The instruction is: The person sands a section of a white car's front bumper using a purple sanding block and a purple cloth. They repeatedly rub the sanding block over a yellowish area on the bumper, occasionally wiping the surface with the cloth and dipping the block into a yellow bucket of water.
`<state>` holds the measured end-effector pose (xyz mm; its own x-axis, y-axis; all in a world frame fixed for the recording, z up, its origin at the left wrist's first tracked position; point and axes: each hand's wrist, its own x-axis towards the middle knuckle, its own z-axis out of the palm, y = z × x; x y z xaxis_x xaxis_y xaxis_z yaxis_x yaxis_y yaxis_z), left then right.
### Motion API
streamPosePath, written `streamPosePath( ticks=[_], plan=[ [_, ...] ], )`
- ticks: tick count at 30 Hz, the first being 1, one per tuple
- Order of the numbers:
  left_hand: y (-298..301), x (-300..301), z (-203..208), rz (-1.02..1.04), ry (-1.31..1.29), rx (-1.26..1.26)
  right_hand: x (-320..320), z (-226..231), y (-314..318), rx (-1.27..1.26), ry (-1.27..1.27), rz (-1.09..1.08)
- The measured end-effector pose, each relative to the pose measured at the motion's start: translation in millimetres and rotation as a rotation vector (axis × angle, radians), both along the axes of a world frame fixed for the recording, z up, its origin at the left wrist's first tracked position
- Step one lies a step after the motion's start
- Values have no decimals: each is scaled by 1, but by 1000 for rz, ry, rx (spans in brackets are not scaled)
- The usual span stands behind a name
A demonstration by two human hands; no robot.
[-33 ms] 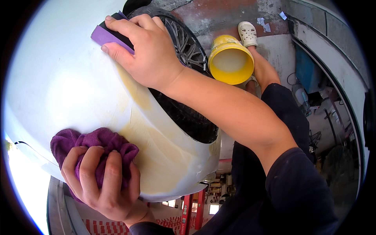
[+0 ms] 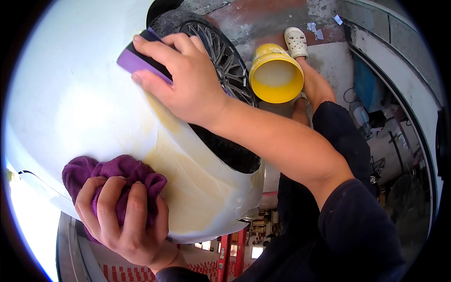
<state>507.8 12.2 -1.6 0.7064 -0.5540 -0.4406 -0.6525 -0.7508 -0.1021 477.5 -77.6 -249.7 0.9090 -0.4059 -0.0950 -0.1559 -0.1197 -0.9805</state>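
Note:
My right hand (image 2: 190,82) grips a black sanding block (image 2: 145,52) wrapped in purple sandpaper (image 2: 136,65). The block lies against the white car body panel (image 2: 80,108), close to the edge of the wheel arch. Yellowish filler patches (image 2: 188,183) spread over the panel between my hands and below the arch. At the lower left, my left hand (image 2: 129,218) is closed around a bunched purple cloth (image 2: 117,167), which rests on the panel. Its palm is hidden behind the fingers and folds.
A car wheel (image 2: 218,54) with dark spokes sits beyond the arch. On the floor to its right stands a yellow bucket (image 2: 277,91) of cloudy liquid, beside my foot in a white clog (image 2: 296,43). Paper scraps (image 2: 319,34) and a red post (image 2: 224,258) are farther off.
My right hand and the sanding block have shifted slightly right and down along the panel. My left hand and the cloth have barely moved.

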Motion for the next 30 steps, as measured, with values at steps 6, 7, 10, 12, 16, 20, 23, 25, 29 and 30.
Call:
streamPosePath(
  ticks=[6, 7, 10, 12, 16, 20, 23, 25, 29, 30],
  plan=[
    [4, -9, 6, -10, -4, -11, -118, 62, -2, 82, 78, 179],
    [4, -8, 2, -15, -6, -28, -78, 44, 2, 50, 80, 98],
    [-4, -5, 4, -16, -16, 8, 38, -8, 2, -39, -30, -62],
    [2, -7, 4, -15, 1, -12, 11, 0, 1, 5, -12, -18],
    [5, -12, 10, 7, -14, 3, -125, 76, -2, 151, 124, 228],
    [4, -8, 6, -4, -17, 4, -21, 24, 6, 51, 50, 19],
    [3, -1, -6, -46, 1, -33, 54, -35, -6, -29, -52, -93],
    [2, -7, 7, -9, -3, -2, 3, -7, 6, 70, -62, 1],
    [6, -10, 10, -11, 7, -6, -127, 77, -3, 164, 84, 205],
    [6, -10, 10, -13, 6, -12, -122, 71, -1, 130, 44, 192]
  ],
)
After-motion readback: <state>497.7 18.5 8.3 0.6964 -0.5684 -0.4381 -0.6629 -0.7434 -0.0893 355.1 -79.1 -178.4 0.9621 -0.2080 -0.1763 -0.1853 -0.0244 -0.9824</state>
